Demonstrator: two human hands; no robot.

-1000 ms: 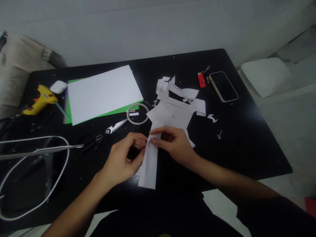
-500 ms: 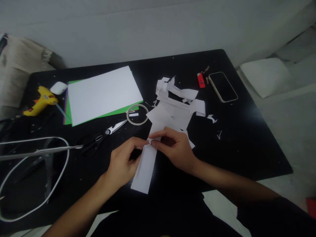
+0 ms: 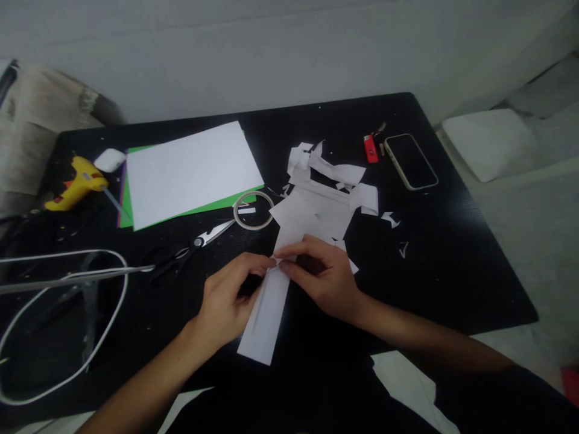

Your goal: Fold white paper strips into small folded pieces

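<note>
Near the front of the black table, a long folded strip of white paper (image 3: 266,322) is held between both hands. My left hand (image 3: 230,292) is closed on its left edge, the thumb or finger pressing close to the fold. From the right, my right hand (image 3: 323,274) pinches the same strip at its upper end, fingertips almost meeting the left ones. Whatever small piece lies right between the fingertips is too small to make out. Just beyond the hands lies a heap of cut white paper pieces (image 3: 316,208), some curled and folded.
To the left are a roll of tape (image 3: 237,218), black-handled scissors (image 3: 199,242), stacked white paper (image 3: 192,175) over green sheets, a yellow glue gun (image 3: 81,184), a white case (image 3: 110,160) and a white cable (image 3: 122,301). At right lie a red lighter (image 3: 370,149) and a phone (image 3: 411,161).
The near end of the paper strip has tipped slightly downward and toward me. Both hands keep their hold with tiny finger shifts; the whole view has shifted slightly.
</note>
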